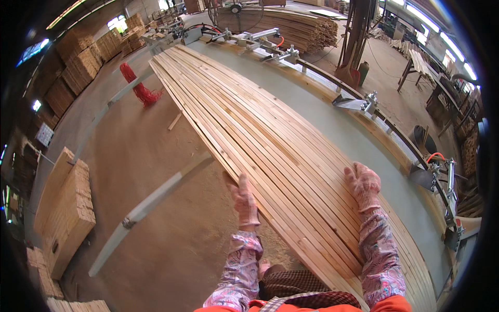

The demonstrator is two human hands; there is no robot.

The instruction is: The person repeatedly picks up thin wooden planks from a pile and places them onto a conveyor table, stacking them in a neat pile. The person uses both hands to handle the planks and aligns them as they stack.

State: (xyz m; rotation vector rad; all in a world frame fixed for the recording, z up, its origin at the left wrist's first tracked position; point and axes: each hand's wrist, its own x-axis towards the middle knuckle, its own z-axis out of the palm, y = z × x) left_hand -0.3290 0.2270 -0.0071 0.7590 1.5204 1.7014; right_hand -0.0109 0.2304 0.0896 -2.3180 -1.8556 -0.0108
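Note:
A long row of pale wooden slats (pixel 260 135) lies side by side in front of me, running from the far left to the near right. My left hand (pixel 243 203), in a pinkish work glove, grips the row's left edge, its thumb over the outer slat and its fingers partly hidden beneath. On the right side of the slats my right hand (pixel 365 184), gloved alike, curls its fingers against them. Some slats continue past the right wrist. The near ends run under my right forearm and beside my apron.
A grey machine bed (pixel 332 122) with a chain rail and metal clamps borders the slats on the right. A pale metal bar (pixel 161 192) sticks out left over the floor. Red strapping (pixel 138 88) hangs farther off. Stacked boards (pixel 67 213) stand at left.

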